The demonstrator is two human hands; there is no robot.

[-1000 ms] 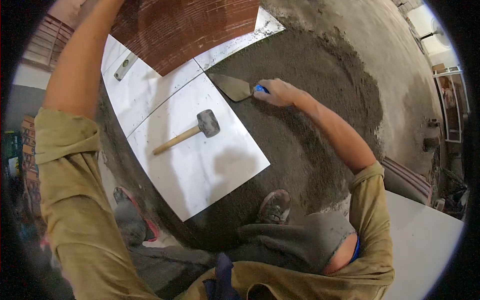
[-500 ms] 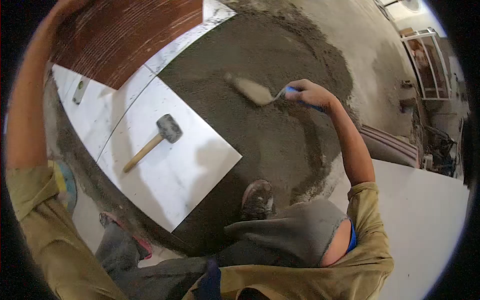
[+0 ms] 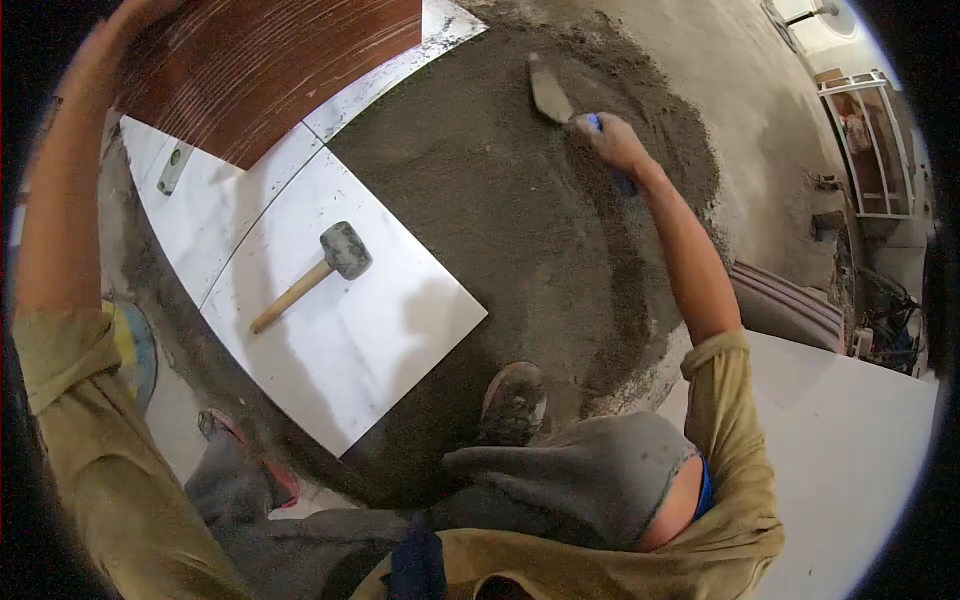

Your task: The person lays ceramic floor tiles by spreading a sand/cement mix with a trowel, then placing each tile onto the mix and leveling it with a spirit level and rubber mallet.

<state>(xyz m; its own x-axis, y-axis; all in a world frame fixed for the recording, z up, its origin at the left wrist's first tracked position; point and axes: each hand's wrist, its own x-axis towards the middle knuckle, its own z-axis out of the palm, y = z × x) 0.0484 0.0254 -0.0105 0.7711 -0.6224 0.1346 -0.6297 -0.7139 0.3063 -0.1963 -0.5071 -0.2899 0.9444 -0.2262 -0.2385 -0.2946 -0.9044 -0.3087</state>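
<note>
My right hand [image 3: 618, 148] is closed round the blue handle of a trowel [image 3: 548, 92], whose blade lies over the grey mortar bed [image 3: 480, 190] near its far side. At the upper left, my left hand [image 3: 125, 15] is at the edge of the brown ridged board [image 3: 270, 70]; its fingers are too blurred and cut off to read. A rubber mallet [image 3: 345, 250] with a wooden handle rests on a white marbled tile [image 3: 400, 330]. A small level [image 3: 174, 170] lies on the neighbouring tile.
My shoe [image 3: 513, 400] stands on the mortar at its near edge. A large pale panel [image 3: 830, 440] lies at the right, beside stacked striped pieces [image 3: 790, 300]. A white-framed rack [image 3: 870, 145] is at the upper right. A round yellow-and-blue object [image 3: 135, 350] sits at the left.
My right hand and the trowel have moved up and away over the mortar, and the blade now points farther forward. The mallet and level remain on the tiles.
</note>
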